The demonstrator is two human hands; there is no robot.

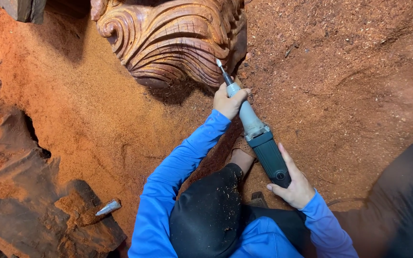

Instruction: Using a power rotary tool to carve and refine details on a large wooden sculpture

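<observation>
A reddish carved wood piece point(173, 40) with curling ridges stands at the top centre. I hold a die grinder point(259, 136) with a grey neck and dark green body, its bit tip touching the carving's lower right edge. My left hand point(229, 99) wraps the grinder's grey front end near the bit. My right hand point(295, 184) grips the green rear body. Both sleeves are bright blue. My knee in dark trousers point(209, 210), speckled with wood dust, sits below between my arms.
Red sawdust covers the ground point(340, 71) all around. A dust-covered chunk of rough wood point(39, 200) lies at the lower left, with a small metal bit point(109, 207) resting on it. A dark shape point(407, 191) fills the lower right.
</observation>
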